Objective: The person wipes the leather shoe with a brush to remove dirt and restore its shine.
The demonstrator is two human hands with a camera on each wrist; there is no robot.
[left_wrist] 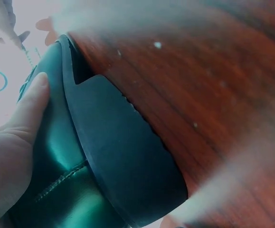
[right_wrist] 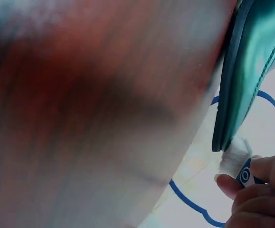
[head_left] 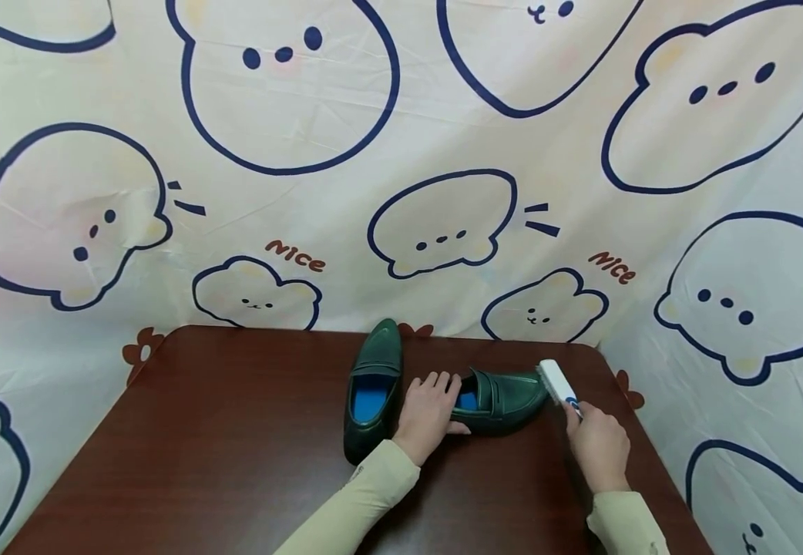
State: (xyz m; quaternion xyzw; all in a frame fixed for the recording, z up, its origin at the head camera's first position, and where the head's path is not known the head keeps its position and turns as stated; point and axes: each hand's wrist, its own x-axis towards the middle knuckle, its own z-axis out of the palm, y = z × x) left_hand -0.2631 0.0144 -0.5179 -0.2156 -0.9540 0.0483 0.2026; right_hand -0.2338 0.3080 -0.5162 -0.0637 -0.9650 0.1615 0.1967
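A green loafer (head_left: 512,401) with a blue insole lies toe to the right on the brown table. My left hand (head_left: 429,408) holds it at the heel; in the left wrist view the thumb (left_wrist: 35,102) presses along the shoe's side (left_wrist: 56,128) above the dark heel block (left_wrist: 128,147). My right hand (head_left: 599,443) grips a white brush (head_left: 557,381) by its handle. In the right wrist view the pale bristles (right_wrist: 237,154) meet the toe tip of the loafer (right_wrist: 246,71). Part of the brush handle is hidden in the fingers.
The matching green loafer (head_left: 377,393) stands just left of my left hand, toe toward the back edge. Brown table (head_left: 235,432) surface extends around both shoes. A pale cloth (head_left: 443,139) printed with blue-outlined cartoon heads hangs behind and beside the table.
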